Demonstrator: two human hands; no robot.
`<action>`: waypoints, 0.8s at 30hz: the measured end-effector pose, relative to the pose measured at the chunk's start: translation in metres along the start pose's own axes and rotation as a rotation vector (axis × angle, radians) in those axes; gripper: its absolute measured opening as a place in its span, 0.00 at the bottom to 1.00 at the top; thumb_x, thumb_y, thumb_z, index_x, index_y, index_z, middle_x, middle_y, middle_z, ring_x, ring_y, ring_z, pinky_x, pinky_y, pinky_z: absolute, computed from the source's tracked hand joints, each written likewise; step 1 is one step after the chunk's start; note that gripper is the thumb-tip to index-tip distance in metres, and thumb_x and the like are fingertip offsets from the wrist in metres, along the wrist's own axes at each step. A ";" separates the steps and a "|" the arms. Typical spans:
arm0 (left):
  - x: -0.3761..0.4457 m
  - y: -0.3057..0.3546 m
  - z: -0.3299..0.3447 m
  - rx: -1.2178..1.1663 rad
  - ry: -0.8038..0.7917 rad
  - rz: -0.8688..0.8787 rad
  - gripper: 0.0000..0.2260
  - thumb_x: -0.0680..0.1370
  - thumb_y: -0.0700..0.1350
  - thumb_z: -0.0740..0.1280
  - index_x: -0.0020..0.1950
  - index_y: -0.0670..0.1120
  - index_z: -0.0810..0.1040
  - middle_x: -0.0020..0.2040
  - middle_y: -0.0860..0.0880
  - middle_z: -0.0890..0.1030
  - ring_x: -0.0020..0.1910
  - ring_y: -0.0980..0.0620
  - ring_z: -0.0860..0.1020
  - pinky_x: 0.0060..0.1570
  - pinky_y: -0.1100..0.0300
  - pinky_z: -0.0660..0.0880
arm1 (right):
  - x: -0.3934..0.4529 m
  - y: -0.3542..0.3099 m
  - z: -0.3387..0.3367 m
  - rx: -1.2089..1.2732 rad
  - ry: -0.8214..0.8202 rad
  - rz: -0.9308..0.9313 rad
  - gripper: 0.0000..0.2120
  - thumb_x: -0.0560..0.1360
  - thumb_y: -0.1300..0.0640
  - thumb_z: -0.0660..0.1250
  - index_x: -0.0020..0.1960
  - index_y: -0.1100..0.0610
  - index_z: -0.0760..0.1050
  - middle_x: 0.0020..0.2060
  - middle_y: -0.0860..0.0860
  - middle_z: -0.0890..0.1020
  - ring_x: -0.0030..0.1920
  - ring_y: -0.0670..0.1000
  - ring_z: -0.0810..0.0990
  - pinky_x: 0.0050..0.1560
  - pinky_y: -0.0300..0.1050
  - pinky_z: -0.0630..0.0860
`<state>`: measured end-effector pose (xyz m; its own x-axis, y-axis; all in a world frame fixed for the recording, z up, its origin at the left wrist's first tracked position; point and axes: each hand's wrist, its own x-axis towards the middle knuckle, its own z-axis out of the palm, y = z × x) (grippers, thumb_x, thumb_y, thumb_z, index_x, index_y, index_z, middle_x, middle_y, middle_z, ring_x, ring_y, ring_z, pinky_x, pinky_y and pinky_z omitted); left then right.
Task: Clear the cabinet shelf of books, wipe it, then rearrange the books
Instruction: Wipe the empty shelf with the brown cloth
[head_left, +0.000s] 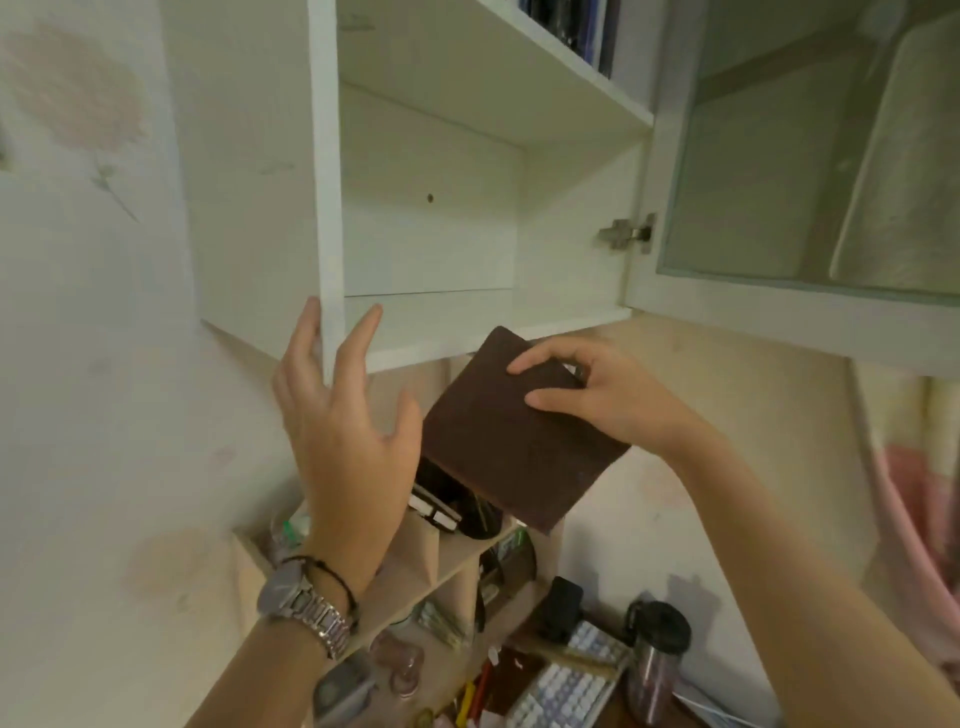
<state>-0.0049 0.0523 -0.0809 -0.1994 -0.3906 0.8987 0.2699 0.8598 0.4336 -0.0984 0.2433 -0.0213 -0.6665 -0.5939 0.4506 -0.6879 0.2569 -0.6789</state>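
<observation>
Cloth (519, 431), dark brown and folded into a flat square, sits at the centre of the frame just below the front edge of the lower cabinet shelf (493, 338). The right hand (597, 400) grips it along its upper right edge, fingers curled over the face and thumb lying lower on it. The left hand (343, 421), left of centre, has its fingers spread and relaxed and grips nothing; its fingertips reach up beside the cabinet's left side panel (260, 182), and whether they touch it cannot be told. A watch (306, 608) and dark bands ring that wrist.

The lower shelf shows no books, so the clearing step looks finished and wiping appears to be the step in hand. Books (587, 26) stand on the shelf above, at the top of the frame. The glass door (810, 171) hangs open at the right.

The cloth is likely light, soft and limp: held by one edge it may sag or unfold, so a flat palm pressed over its middle should serve better for wiping than a pinch at the rim.

Below, at the bottom of the frame, a wooden organiser (441, 561), a keyboard (566, 680) and a tumbler (654, 660) crowd the tabletop.
</observation>
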 end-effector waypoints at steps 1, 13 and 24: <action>-0.007 0.003 0.002 -0.006 0.005 0.009 0.24 0.73 0.38 0.70 0.69 0.46 0.71 0.73 0.43 0.61 0.71 0.48 0.59 0.68 0.70 0.51 | -0.016 0.008 0.000 0.031 0.059 0.036 0.12 0.74 0.65 0.70 0.55 0.54 0.80 0.51 0.44 0.80 0.45 0.39 0.82 0.40 0.33 0.78; -0.147 0.067 0.044 -0.687 -0.717 -0.304 0.17 0.77 0.42 0.67 0.60 0.61 0.72 0.57 0.69 0.75 0.58 0.69 0.73 0.55 0.76 0.68 | -0.224 0.060 0.013 0.409 0.629 0.463 0.16 0.75 0.69 0.66 0.57 0.53 0.78 0.53 0.49 0.81 0.49 0.52 0.83 0.42 0.47 0.82; -0.309 0.152 0.045 -0.890 -1.285 -0.538 0.12 0.77 0.41 0.68 0.55 0.57 0.78 0.51 0.62 0.81 0.52 0.63 0.78 0.57 0.62 0.74 | -0.421 0.072 0.024 0.420 1.070 0.656 0.20 0.72 0.71 0.69 0.58 0.51 0.79 0.50 0.49 0.84 0.50 0.53 0.84 0.50 0.57 0.82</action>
<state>0.0551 0.3190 -0.2956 -0.9200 0.3371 0.1999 0.2465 0.1013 0.9638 0.1392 0.4934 -0.2742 -0.8688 0.4898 0.0726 -0.1415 -0.1052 -0.9843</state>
